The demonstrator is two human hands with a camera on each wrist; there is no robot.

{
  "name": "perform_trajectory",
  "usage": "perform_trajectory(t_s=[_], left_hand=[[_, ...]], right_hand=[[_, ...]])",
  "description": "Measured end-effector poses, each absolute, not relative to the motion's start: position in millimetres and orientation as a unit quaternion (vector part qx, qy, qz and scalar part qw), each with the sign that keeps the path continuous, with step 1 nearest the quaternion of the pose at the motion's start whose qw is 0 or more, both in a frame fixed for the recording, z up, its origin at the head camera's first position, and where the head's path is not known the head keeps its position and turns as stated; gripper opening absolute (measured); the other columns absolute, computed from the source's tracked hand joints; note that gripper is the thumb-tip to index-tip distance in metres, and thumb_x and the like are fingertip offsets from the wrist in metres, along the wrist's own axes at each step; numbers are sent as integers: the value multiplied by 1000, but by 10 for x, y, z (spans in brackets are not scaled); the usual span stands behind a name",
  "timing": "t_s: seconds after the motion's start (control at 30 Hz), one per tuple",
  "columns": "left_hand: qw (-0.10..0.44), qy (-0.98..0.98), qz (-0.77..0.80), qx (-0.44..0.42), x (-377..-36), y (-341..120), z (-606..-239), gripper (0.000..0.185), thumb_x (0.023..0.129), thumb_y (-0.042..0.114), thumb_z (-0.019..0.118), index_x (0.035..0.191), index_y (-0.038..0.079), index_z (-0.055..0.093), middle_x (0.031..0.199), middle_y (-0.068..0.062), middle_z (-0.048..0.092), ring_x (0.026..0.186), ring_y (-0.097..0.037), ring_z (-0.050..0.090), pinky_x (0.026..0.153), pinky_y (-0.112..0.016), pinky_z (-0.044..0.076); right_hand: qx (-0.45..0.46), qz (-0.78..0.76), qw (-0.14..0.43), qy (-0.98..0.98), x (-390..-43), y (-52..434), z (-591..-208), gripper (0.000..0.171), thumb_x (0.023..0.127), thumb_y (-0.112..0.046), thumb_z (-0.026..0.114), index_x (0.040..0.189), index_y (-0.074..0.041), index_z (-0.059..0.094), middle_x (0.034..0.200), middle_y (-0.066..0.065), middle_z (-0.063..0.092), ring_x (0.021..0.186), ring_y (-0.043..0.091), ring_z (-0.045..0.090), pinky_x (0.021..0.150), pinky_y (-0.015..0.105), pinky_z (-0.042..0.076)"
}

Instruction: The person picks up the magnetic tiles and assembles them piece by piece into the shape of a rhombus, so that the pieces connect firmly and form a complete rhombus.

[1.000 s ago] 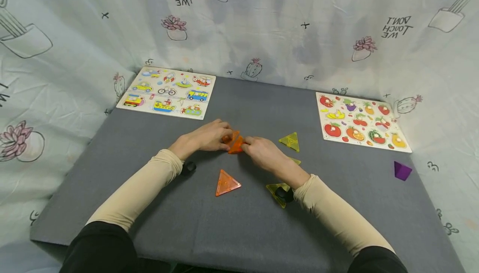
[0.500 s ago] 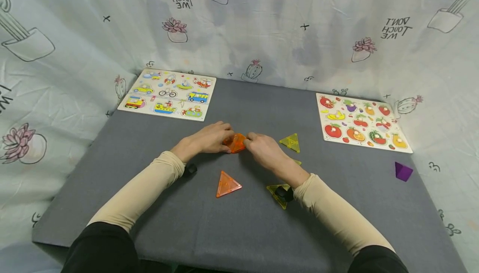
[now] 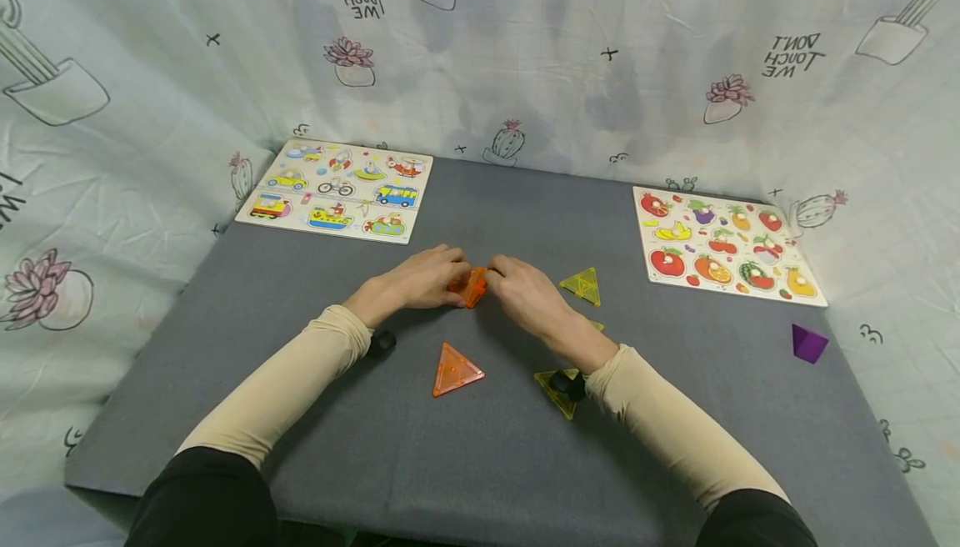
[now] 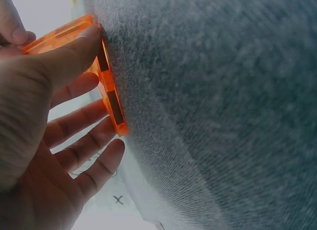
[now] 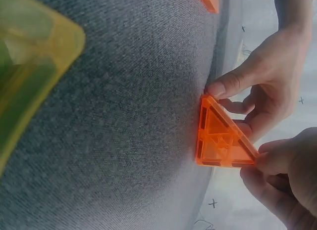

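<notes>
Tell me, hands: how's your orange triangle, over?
Left hand, right hand: pinching orange triangular tile. Tile angled up from grey tabletop. No obstruction seen; loose orange triangle lies apart.

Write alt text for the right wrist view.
A left hand and right hand hold an orange triangle on a gray tabletop. A yellow tile pokes in at upper left, and an orange piece is partly visible at the top edge.

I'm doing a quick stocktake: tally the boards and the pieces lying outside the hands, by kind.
Yellow triangles: 3 (one mostly hidden)
Orange triangle: 1
Purple piece: 1
Picture boards: 2
Total: 7
</notes>
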State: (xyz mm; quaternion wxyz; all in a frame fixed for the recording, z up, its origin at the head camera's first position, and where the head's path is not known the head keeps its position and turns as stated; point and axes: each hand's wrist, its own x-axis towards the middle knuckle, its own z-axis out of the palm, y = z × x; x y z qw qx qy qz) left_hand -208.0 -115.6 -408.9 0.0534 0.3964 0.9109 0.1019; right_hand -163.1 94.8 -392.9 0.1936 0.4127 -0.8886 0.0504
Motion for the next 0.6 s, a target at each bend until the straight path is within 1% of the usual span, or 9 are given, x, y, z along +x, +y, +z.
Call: perform_trajectory(t_s=[0.2,0.47,0.53,0.6], left_hand=[[54,910,103,398,-2071,-1174,-4089,30,84,32,77,103,10,67,110,-7,62,100,-26,55,87,-39,48],[61,904,107,410,-2038,-1209,-4069,26,87,24,75,108,9,68,115,-10,63,105,-28,56,92,-40,48],[61,902,105,415,-2037,-1217,-4070,25,88,21,74,109,9,69,116,-11,63,105,-28,56,92,-40,48],[57,898,104,424,-2036,-1224,-4074,23,88,18,73,109,9,69,114,-11,63,103,-28,57,91,-40,48]], right_hand=[[421,42,199,-884,-1627,942,-3922,11,92,-2,64,98,-3,73,97,9,67,86,20,66,77,27,56],[420,48,198,-884,-1635,958,-3944,12,94,-2,62,98,-3,73,98,10,68,86,21,66,76,28,56],[415,61,193,-887,-1638,958,-3947,13,94,-1,62,100,-2,73,100,11,68,88,22,67,77,29,57],[402,94,175,-894,-1636,960,-3943,15,93,0,62,103,0,73,103,13,67,89,23,68,77,30,57]])
